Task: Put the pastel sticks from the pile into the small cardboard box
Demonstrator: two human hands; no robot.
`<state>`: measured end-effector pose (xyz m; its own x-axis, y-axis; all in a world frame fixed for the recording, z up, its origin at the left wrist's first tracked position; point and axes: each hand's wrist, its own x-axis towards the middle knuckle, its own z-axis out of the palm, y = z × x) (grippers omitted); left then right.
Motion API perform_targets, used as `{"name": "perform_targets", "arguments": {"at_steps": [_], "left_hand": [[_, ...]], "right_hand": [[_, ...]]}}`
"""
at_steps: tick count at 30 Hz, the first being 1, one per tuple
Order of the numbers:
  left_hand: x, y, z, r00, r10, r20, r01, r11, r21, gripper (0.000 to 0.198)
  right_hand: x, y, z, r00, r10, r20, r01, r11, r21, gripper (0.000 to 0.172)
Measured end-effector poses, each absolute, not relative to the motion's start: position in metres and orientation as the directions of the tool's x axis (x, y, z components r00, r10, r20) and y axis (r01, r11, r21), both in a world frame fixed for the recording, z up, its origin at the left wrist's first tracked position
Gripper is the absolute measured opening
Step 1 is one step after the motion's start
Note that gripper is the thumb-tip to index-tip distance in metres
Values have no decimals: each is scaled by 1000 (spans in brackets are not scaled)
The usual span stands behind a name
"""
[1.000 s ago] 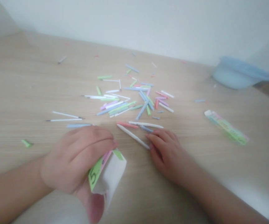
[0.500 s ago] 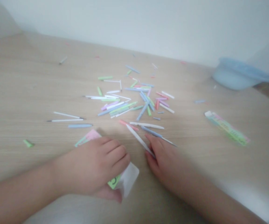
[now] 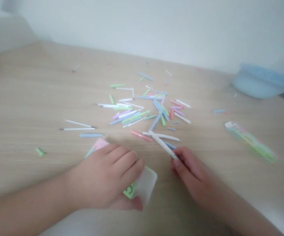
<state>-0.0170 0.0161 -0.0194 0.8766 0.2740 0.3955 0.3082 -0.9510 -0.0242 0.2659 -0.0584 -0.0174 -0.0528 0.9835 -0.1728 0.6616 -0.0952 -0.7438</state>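
Left hand (image 3: 111, 180), lower centre of the frame: wrapped over a printed carton (image 3: 131, 189), back of the hand uppermost. Carton mostly covered by the hand; a pink corner shows beyond the knuckles, a green printed panel and a pale flap (image 3: 149, 182) on the side facing the right hand.

Right hand (image 3: 191, 173), right of lower centre: thumb and fingers pinched on the near end of a white pen (image 3: 163, 144). Pen slants up and left from the fingertips, away from the palm, its far end just right of frame centre. Carton and pen apart, the gap between the hands showing bare bench (image 3: 163, 193).

Beyond the pen's far end, a second white pen (image 3: 170, 136) lies crosswise; cannot tell whether the two touch. Coral barrel (image 3: 141, 135) just left of these. Dark blue piece (image 3: 170, 145) near the right fingertips, partly hidden.

Farther off, centre of the frame: loose scatter of pen parts (image 3: 132, 117). Right side: long printed packet (image 3: 252, 142), well apart from the right hand. Upper right: blue basin (image 3: 262, 83).
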Motion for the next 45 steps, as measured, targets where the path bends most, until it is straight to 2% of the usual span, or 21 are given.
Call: {"name": "perform_targets", "arguments": {"at_steps": [3,5,8,13,16,18,24,26,30,33,35,36,39,40,41,43,45], "left_hand": [[-16,15,-20,866,296,403,332,-943,-23,61],[-15,15,-20,865,304,399,335,-942,-10,62],[-14,16,-22,862,330,384,351,-936,16,65],[-14,16,-23,849,397,348,405,-913,55,67],[-13,15,-22,838,430,336,433,-899,69,65],[-11,15,-22,834,448,322,448,-891,79,64],[-11,15,-23,829,468,307,460,-882,102,66],[-11,15,-23,826,473,306,462,-880,111,65],[-10,14,-23,820,487,300,469,-873,136,64],[-9,14,-24,815,493,306,467,-870,157,63],[-9,14,-25,814,489,312,459,-872,170,61],[-8,15,-25,814,489,315,457,-872,174,60],[-9,16,-23,804,499,325,465,-867,180,61],[-9,16,-23,799,506,326,473,-862,181,62],[-9,16,-23,794,512,328,478,-859,182,64],[-10,17,-23,784,519,340,488,-854,178,65],[-10,16,-24,774,521,361,496,-852,166,66]], "right_hand": [[266,-59,-24,-57,975,-217,493,-161,-855,34],[264,-59,-24,-70,981,-183,395,-142,-908,39],[259,-60,-19,-62,997,-55,413,-24,-910,40],[256,-61,-12,0,1000,4,376,4,-926,35],[260,-60,-9,-20,987,160,396,154,-905,35],[264,-62,-8,-39,977,208,422,204,-883,35],[257,-72,-10,243,970,-21,288,-93,-953,45],[252,-74,-11,266,962,-57,307,-140,-941,44],[246,-75,-16,127,992,-2,432,-57,-900,35],[241,-69,-24,-102,994,29,515,78,-854,22],[237,-66,-32,-246,968,55,473,170,-864,15],[234,-65,-36,-281,956,79,407,193,-893,22],[232,-68,-41,-253,960,120,158,163,-974,69],[233,-70,-40,-247,962,118,112,149,-983,77],[236,-72,-37,-250,959,133,90,159,-983,78],[243,-72,-30,-242,950,197,110,229,-967,64],[251,-69,-23,-231,927,294,223,345,-912,43]]}}
